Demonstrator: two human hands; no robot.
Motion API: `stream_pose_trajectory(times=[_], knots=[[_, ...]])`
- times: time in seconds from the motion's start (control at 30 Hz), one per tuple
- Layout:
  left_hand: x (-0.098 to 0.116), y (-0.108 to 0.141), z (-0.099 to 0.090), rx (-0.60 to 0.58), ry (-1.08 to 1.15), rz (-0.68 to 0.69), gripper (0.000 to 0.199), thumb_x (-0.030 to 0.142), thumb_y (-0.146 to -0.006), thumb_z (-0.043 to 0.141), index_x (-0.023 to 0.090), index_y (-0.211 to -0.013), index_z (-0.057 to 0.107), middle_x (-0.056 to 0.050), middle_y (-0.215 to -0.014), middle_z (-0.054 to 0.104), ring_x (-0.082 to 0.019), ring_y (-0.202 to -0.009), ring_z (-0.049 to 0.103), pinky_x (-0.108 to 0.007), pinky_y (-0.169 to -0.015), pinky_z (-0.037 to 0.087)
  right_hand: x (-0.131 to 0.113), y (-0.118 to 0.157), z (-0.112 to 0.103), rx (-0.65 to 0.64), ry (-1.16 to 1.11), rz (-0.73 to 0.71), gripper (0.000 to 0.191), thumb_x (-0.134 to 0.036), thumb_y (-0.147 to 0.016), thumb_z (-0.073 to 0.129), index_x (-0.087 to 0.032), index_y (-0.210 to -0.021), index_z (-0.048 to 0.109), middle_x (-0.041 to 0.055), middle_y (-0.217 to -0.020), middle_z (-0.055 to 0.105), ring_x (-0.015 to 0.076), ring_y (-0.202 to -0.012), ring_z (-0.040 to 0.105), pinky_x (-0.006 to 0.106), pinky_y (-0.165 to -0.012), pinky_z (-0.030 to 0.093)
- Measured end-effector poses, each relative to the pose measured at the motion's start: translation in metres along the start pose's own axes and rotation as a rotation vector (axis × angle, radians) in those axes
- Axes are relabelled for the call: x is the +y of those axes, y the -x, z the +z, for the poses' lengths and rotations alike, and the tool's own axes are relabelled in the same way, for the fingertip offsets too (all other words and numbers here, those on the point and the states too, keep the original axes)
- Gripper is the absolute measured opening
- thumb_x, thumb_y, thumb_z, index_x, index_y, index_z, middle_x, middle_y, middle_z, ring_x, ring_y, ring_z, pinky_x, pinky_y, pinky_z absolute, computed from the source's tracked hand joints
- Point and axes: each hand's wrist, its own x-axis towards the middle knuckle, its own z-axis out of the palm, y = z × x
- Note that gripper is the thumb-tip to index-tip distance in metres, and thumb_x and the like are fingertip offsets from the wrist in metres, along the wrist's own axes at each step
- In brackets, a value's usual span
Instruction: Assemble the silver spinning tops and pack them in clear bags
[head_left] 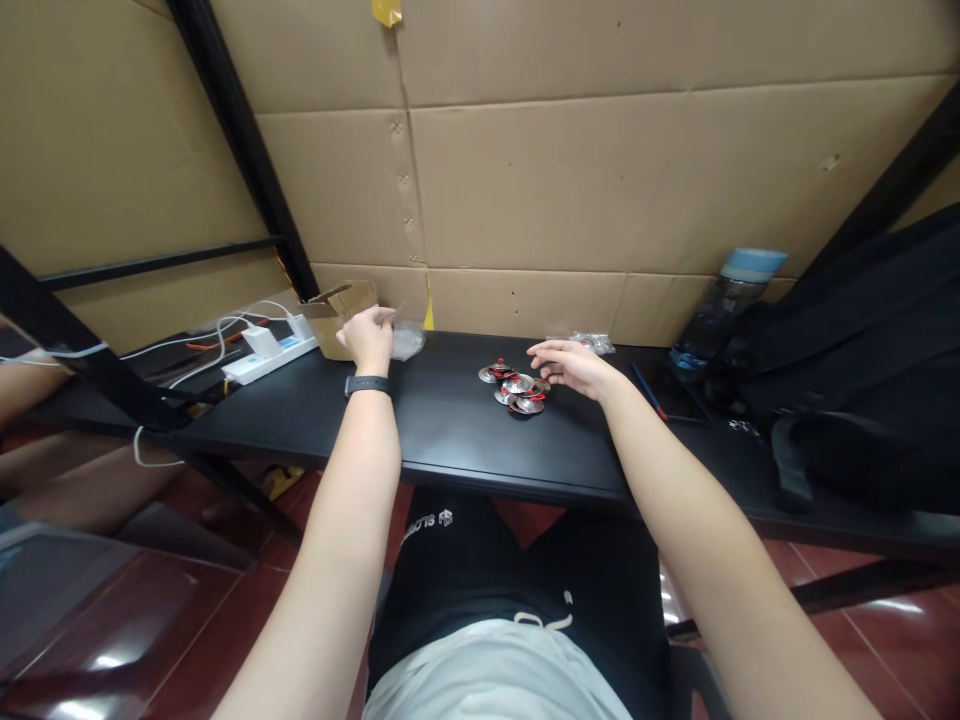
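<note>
My left hand (367,338), with a dark band on its wrist, is in front of an open cardboard box (330,325) at the table's back left. Its fingers are pinched on the edge of a clear plastic bag (408,341), which hangs to the table just right of the hand. Shiny metal discs with red parts (517,388) lie in a loose pile near the middle of the black table (450,420). Right beside the pile hovers my right hand (571,366), its fingers stretched out and holding nothing. Another clear bag (592,342) with small things in it lies behind that hand.
A white power strip (270,358) with plugs and cables lies at the left. On the right are a blue pen (646,388), a bottle with a blue lid (724,310) and a black backpack (862,370). Cardboard panels wall the back. Another person's legs show at far left.
</note>
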Motion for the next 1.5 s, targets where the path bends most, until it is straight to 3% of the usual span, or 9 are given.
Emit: stream_pose_trajectory(times=[0.2,0.47,0.63,0.77,0.9,1.0,1.13,1.27,1.5], knots=[[-0.011,-0.002,-0.002,-0.065,-0.089,-0.043,0.029,0.029,-0.093,0.06,0.027,-0.114,0.08,-0.008,-0.118,0.077,-0.033,-0.119,0.064,-0.049,-0.108,0.037,-0.002,0.002,0.0,0.001,0.018,-0.001,0.014,-0.022,-0.087,0.075,-0.019,-0.101,0.076,0.0075,-0.095,0.076,0.0107,-0.068,0.063,0.02,-0.056,0.05],[-0.017,-0.001,0.015,-0.459,-0.223,-0.118,0.043,0.05,-0.08,0.076,0.028,-0.117,0.077,-0.011,-0.129,0.072,-0.041,-0.132,0.054,-0.062,-0.113,0.027,-0.002,0.002,0.002,-0.023,0.049,0.009,0.015,-0.022,-0.085,0.077,-0.018,-0.099,0.075,0.0084,-0.094,0.076,0.0113,-0.065,0.064,0.02,-0.052,0.049],[-0.014,-0.001,0.016,-0.568,-0.24,-0.09,0.047,0.049,-0.082,0.077,0.024,-0.122,0.076,-0.012,-0.137,0.068,-0.043,-0.135,0.051,-0.064,-0.114,0.026,-0.002,0.0,0.001,-0.016,0.077,-0.018,0.02,-0.025,-0.083,0.077,-0.017,-0.101,0.075,0.009,-0.095,0.075,0.0121,-0.068,0.064,0.02,-0.053,0.049],[-0.016,-0.003,0.019,-0.54,-0.221,-0.053,0.047,0.047,-0.086,0.074,0.024,-0.127,0.074,-0.012,-0.143,0.065,-0.044,-0.138,0.047,-0.066,-0.113,0.025,0.005,-0.012,-0.025,0.337,0.183,-0.203,0.023,-0.023,-0.082,0.069,-0.018,-0.104,0.073,0.0088,-0.099,0.075,0.0159,-0.076,0.067,0.025,-0.064,0.053],[-0.015,-0.001,0.023,-0.412,-0.172,0.007,0.041,0.041,-0.084,0.074,0.031,-0.124,0.075,-0.012,-0.144,0.064,-0.045,-0.138,0.046,-0.068,-0.11,0.031,0.024,-0.019,-0.072,0.798,0.659,-0.239,0.024,-0.021,-0.083,0.059,-0.017,-0.101,0.075,0.0135,-0.108,0.075,0.0271,-0.103,0.068,0.04,-0.095,0.053],[-0.001,0.007,0.025,-0.266,-0.088,0.118,0.037,0.03,-0.085,0.071,0.028,-0.121,0.075,-0.015,-0.143,0.061,-0.044,-0.137,0.045,-0.066,-0.107,0.034,0.039,-0.019,-0.09,0.705,0.993,-0.067,0.036,-0.022,-0.083,0.06,-0.02,-0.116,0.074,0.0162,-0.133,0.067,0.0351,-0.125,0.059,0.051,-0.108,0.045],[0.031,0.028,0.03,-0.174,-0.035,0.299,0.034,0.025,-0.088,0.062,0.028,-0.121,0.071,-0.013,-0.141,0.058,-0.038,-0.136,0.043,-0.057,-0.108,0.035,0.049,-0.027,-0.084,0.508,1.18,0.046,0.057,-0.034,-0.09,0.058,-0.032,-0.147,0.055,0.0103,-0.163,0.043,0.0421,-0.146,0.036,0.07,-0.112,0.033],[0.06,0.051,0.038,-0.292,0.002,0.501,0.032,0.027,-0.09,0.062,0.031,-0.12,0.07,-0.01,-0.141,0.055,-0.035,-0.136,0.041,-0.052,-0.108,0.033,0.05,-0.038,-0.077,0.485,1.21,0.101,0.061,-0.043,-0.095,0.051,-0.033,-0.155,0.043,0.0107,-0.169,0.033,0.0434,-0.151,0.026,0.076,-0.111,0.026],[0.071,0.065,0.048,-0.395,0.037,0.654,0.034,0.025,-0.088,0.064,0.031,-0.122,0.07,-0.009,-0.141,0.057,-0.036,-0.135,0.041,-0.054,-0.108,0.033,0.045,-0.035,-0.077,0.545,1.302,0.131,0.061,-0.043,-0.092,0.056,-0.026,-0.15,0.052,0.0196,-0.156,0.046,0.0469,-0.14,0.039,0.074,-0.107,0.032]])
